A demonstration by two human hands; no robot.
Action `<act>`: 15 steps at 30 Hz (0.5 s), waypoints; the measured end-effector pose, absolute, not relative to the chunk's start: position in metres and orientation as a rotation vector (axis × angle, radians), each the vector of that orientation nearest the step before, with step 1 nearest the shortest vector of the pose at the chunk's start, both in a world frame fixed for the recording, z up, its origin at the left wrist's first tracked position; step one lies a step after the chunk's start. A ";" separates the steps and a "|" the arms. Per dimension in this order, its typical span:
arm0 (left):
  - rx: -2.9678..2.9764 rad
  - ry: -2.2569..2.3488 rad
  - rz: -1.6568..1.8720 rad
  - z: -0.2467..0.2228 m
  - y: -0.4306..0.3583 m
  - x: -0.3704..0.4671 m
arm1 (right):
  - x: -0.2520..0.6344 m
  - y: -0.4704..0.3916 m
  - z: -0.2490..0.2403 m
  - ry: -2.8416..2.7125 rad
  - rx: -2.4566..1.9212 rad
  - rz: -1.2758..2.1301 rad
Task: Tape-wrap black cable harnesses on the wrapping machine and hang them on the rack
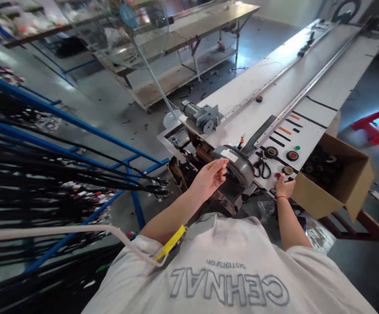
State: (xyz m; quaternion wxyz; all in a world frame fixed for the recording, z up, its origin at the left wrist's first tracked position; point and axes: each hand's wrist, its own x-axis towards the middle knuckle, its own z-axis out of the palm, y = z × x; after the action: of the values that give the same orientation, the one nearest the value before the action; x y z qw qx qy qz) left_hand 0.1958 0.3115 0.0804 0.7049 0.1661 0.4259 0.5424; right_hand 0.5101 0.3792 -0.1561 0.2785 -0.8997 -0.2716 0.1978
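At left, a blue rack (62,114) draped with black cables (13,174); beyond, a fan (128,16) before a long workbench (215,24); far right, a red frame (377,124).

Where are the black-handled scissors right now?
In the head view, right of centre, the black-handled scissors lie on the long white tabletop, between the round grey wheel and the person's right hand.
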 end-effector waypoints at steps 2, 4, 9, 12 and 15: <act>0.299 0.881 1.202 0.070 0.313 0.193 | 0.511 0.381 -0.157 -0.736 -2.433 0.516; 0.321 0.845 1.220 0.064 0.311 0.191 | 0.511 0.381 -0.157 -0.747 -2.446 0.505; 0.456 0.843 1.235 0.061 0.304 0.187 | 0.510 0.382 -0.152 -0.779 -2.466 0.495; 0.690 0.955 1.220 0.062 0.305 0.184 | 0.510 0.382 -0.152 -0.792 -2.465 0.490; 1.170 1.123 1.252 0.076 0.304 0.179 | 0.510 0.382 -0.152 -0.798 -2.461 0.491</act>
State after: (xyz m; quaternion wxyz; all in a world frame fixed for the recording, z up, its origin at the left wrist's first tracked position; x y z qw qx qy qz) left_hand 0.1785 0.3040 0.0764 0.5195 0.4880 0.4683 0.5222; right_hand 0.5104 0.3823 -0.1523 0.2516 -0.9046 -0.2932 0.1803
